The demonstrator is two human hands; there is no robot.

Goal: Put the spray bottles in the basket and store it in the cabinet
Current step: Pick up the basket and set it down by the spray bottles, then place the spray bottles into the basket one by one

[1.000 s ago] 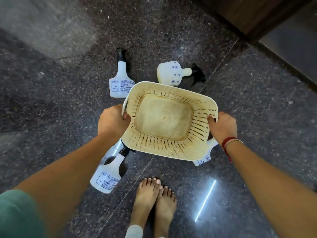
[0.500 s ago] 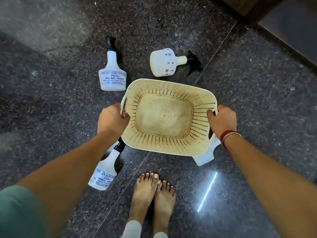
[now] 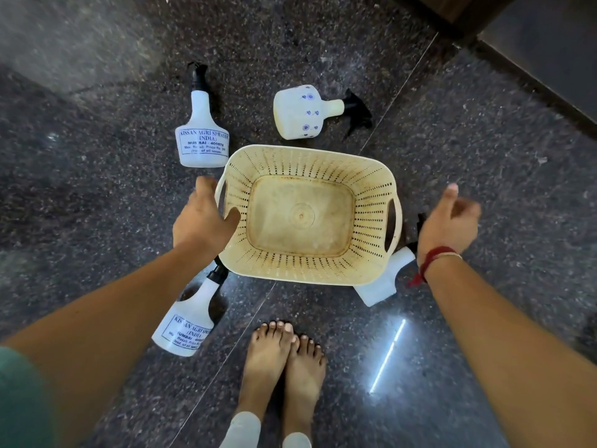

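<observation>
Loosely curled at the left handle, the left hand (image 3: 203, 221) touches the cream perforated plastic basket (image 3: 308, 215); whether it grips is unclear; the right hand (image 3: 449, 221), holding its handle half a second ago, hangs apart and empty; the stained, empty basket sits on the dark speckled floor (image 3: 484, 156) among four white spray bottles (image 3: 203, 134).

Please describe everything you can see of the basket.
The basket is cream plastic, rectangular with rounded corners, slotted walls, a solid stained bottom and a cut-out handle at each short end. It sits upright and empty on the dark floor. The left hand grips its left rim; the right hand is off it.
</observation>
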